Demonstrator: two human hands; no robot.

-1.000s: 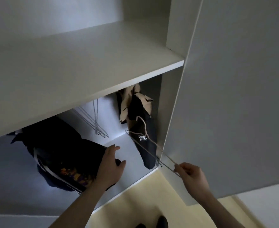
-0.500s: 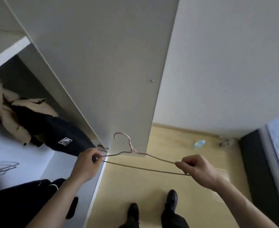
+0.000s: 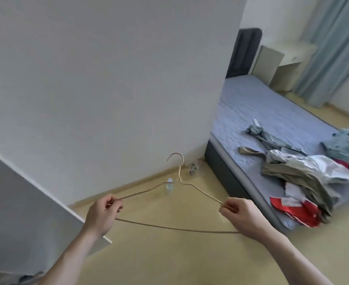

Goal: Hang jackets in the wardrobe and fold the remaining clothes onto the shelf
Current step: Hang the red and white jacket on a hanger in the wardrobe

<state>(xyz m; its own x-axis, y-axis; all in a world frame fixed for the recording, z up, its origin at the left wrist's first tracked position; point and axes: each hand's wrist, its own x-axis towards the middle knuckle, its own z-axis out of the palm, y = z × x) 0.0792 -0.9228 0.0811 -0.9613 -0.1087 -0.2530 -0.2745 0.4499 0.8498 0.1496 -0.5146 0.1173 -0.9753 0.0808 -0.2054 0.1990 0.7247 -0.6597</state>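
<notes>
Wire hanger [image 3: 179, 202] pinched at each end between left hand [image 3: 102, 214] and right hand [image 3: 241, 217], clothes [image 3: 299, 173] heaped on bed [image 3: 251, 103].

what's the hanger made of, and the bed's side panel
Hanger: thin bent wire, likely metal, in a matte tan coating or wrap; the rod is slim and the hook is one continuous bend. Bed side panel: dark grey and matte, probably fabric upholstery, though the weave is too blurred to confirm.
</notes>
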